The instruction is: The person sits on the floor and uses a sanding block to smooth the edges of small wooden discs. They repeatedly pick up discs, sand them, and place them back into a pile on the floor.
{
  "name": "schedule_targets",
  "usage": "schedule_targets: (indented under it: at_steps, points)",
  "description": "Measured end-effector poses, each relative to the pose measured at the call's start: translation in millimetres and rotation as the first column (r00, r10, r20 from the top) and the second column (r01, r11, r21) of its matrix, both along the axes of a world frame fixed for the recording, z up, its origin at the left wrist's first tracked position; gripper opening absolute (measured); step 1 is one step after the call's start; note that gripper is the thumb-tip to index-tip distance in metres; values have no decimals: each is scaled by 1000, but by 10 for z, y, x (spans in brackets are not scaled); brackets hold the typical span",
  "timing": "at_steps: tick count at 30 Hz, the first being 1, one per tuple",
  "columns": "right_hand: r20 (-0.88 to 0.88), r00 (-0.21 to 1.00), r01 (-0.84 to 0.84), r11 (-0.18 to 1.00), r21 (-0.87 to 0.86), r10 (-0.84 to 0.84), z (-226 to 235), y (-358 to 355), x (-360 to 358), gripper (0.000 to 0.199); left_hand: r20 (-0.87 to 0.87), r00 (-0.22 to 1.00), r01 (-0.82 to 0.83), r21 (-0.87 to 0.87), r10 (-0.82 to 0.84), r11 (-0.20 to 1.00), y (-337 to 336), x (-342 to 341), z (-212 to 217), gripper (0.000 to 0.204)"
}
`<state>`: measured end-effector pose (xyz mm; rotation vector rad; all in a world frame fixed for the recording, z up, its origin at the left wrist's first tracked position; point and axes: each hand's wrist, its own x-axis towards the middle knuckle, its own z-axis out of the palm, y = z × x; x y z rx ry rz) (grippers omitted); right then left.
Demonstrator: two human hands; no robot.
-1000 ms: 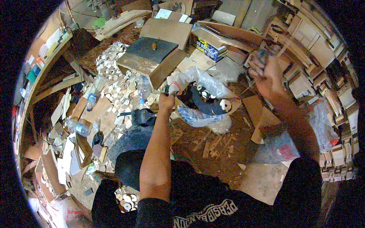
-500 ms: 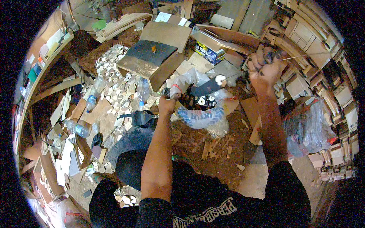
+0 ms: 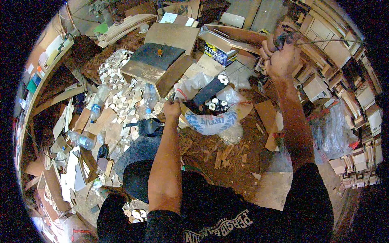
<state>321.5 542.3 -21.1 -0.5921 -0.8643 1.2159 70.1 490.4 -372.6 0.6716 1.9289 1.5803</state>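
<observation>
The left hand grips the left rim of a printed white plastic sack, while the right hand, raised past the sack's far right edge, closes around a thin wire. The wire runs down toward the white-faced end of a dark cylinder, which slants across the sack's mouth. Black-and-white discs lie inside. Past the sack's far left edge, a dark-topped box stands on the littered floor beside pale offcuts.
</observation>
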Motion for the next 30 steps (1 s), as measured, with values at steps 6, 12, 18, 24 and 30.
schedule_targets:
  at_steps: [6, 12, 18, 24, 30]
  points:
    - [133, 606, -756, 516, 402, 784, 60, 136, 115, 27, 183, 982, 22, 110, -42, 994, -109, 103, 199, 21]
    - [106, 780, -619, 734, 279, 617, 240, 63, 183, 32, 370, 926, -20, 238, -71, 971, -129, 181, 306, 19]
    - [230, 869, -494, 797, 347, 439, 486, -92, 4, 29, 404, 915, -57, 154, -10, 986, -182, 250, 421, 22]
    - [89, 651, -732, 592, 337, 754, 583, 41, 165, 49, 382, 924, -47, 168, -22, 985, -204, 231, 488, 25]
    - [348, 822, -558, 759, 336, 450, 662, -103, 294, 30, 386, 922, -51, 181, -23, 982, -227, 284, 563, 22]
